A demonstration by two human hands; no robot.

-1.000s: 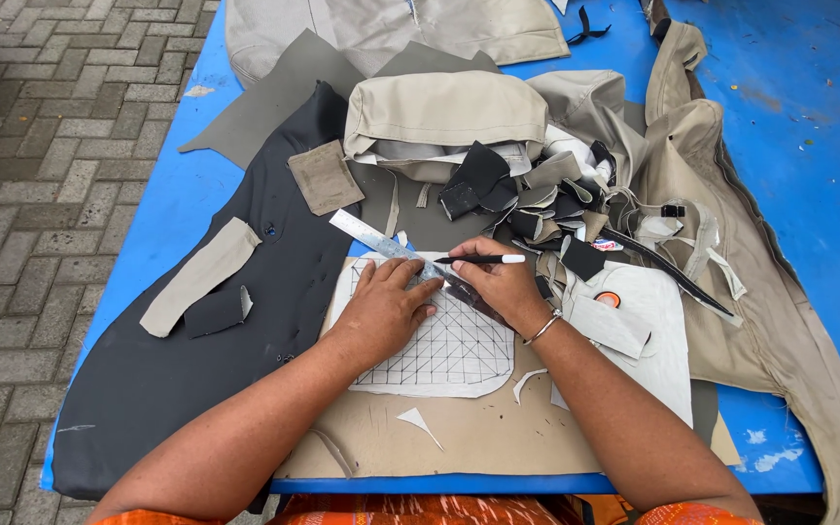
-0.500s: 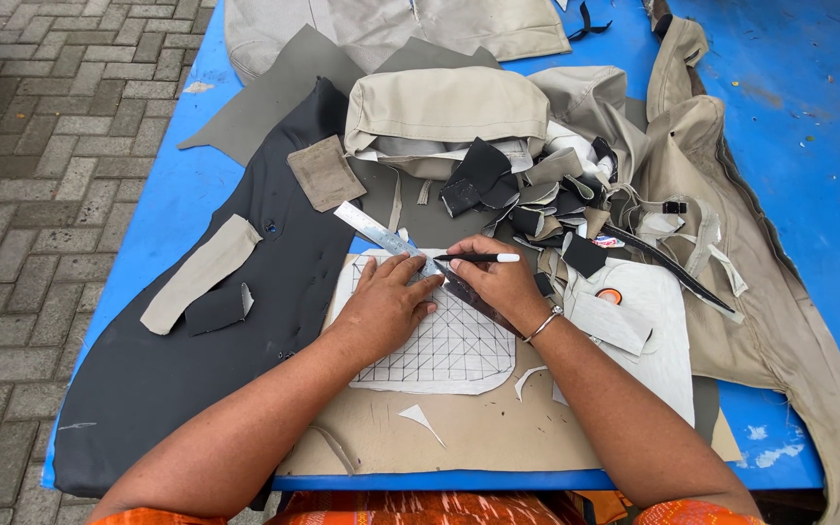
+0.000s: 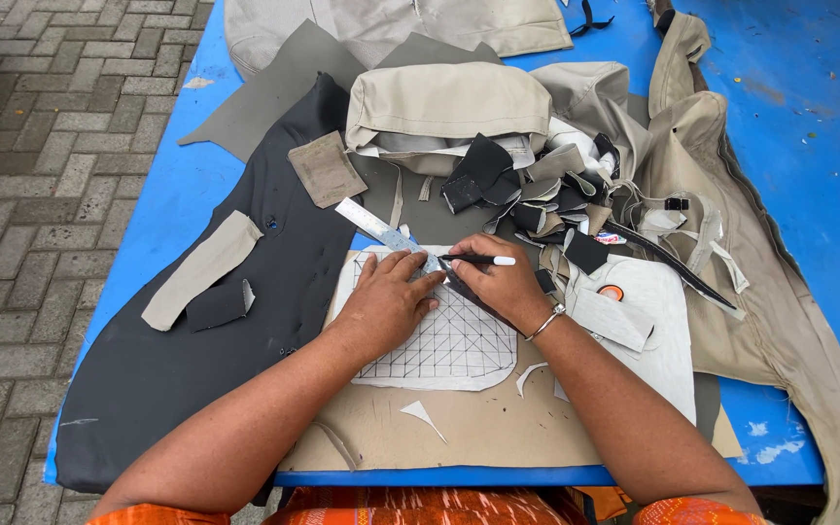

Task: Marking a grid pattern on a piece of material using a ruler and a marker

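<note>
Head view: ruler [image 3: 381, 230] seemingly under left hand [image 3: 388, 303]

Both forearms are bare up to the elbows, with no sleeves in view. The left hand [image 3: 388, 299] has no ring or watch. The right hand [image 3: 500, 283] has a thin silver bangle [image 3: 543, 322] at the wrist. At the bottom edge, an orange patterned garment [image 3: 459, 507] shows.

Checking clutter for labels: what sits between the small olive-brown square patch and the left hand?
Head view: only the metal ruler lies between the patch and the left hand, slanting across dark fabric; the fingers press its lower end.
</note>
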